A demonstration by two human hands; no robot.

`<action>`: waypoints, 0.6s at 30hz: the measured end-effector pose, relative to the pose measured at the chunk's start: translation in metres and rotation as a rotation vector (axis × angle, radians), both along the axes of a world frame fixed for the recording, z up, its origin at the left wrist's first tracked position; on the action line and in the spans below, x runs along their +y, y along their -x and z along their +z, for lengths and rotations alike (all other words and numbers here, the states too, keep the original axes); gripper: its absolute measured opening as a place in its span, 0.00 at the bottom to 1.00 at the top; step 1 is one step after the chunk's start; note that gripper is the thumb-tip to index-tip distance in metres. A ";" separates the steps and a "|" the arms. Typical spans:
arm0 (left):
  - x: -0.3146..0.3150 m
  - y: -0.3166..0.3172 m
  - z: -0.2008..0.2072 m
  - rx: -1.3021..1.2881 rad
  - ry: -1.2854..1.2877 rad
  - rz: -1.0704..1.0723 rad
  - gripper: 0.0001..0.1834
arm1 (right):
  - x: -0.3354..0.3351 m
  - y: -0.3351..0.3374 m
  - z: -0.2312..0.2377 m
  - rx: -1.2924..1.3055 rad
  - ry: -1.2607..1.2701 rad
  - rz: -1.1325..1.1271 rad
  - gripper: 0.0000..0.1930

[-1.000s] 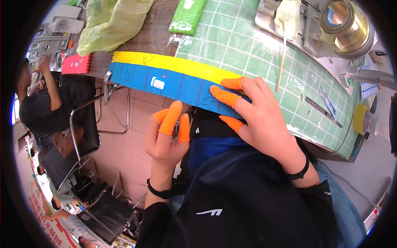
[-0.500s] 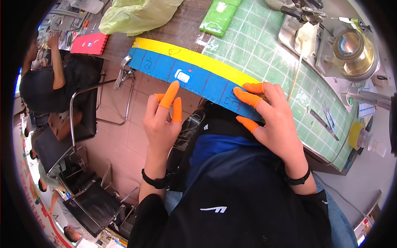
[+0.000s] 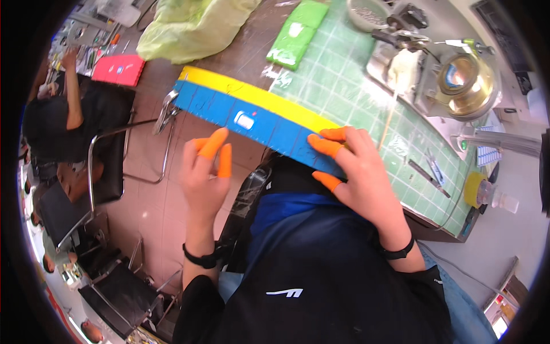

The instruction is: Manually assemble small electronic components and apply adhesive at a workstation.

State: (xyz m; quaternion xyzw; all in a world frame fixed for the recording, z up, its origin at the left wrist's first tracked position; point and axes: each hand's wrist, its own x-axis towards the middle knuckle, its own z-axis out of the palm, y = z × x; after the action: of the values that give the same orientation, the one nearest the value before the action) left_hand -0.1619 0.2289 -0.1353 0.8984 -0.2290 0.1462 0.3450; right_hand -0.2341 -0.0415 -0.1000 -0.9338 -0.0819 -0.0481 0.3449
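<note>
A long blue strip point(image 3: 269, 129) with dark cross lines and a small white label point(image 3: 244, 120) lies along the table's near edge, a yellow strip point(image 3: 275, 103) running along its far side. My right hand point(image 3: 366, 180) has hold of the right end, fingers over the top and thumb at the near edge of the blue. My left hand point(image 3: 201, 172) hovers just short of the blue strip, left of the label, with its fingers apart and nothing in them. Both hands wear orange finger cots. A metal clamp point(image 3: 166, 113) is at the strips' left end.
A green mat point(image 3: 335, 86) covers the table's right part, with tweezers point(image 3: 429, 178) on it. A green packet point(image 3: 298, 34), yellow-green plastic bag point(image 3: 192, 28) and red block point(image 3: 118, 70) lie farther off. A brass-coloured pot point(image 3: 463, 86) stands at right. Chairs point(image 3: 120, 295) and a seated person point(image 3: 54, 126) are at left.
The view has shifted, moving most things left. My left hand has drawn slightly left, away from the label. My right hand keeps its place on the strips' right end.
</note>
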 end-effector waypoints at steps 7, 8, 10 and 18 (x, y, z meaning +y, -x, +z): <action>-0.020 -0.049 0.090 -0.196 0.082 -0.130 0.21 | -0.015 -0.008 0.008 0.048 -0.068 0.159 0.27; -0.032 -0.057 0.105 -0.202 0.095 -0.141 0.21 | -0.019 -0.006 0.011 0.043 -0.055 0.147 0.27; -0.066 -0.076 0.140 -0.236 0.094 -0.397 0.19 | -0.025 -0.006 0.020 0.019 -0.082 0.060 0.27; -0.192 -0.193 0.147 -0.223 -0.166 -0.731 0.21 | -0.080 0.014 0.037 0.146 0.214 -0.385 0.23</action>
State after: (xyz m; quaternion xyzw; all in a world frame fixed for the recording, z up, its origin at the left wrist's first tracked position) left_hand 0.0309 0.0371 0.0114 0.7610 -0.5812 0.0914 0.2736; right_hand -0.2481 -0.1219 -0.0632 -0.9645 0.1182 -0.0362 0.2332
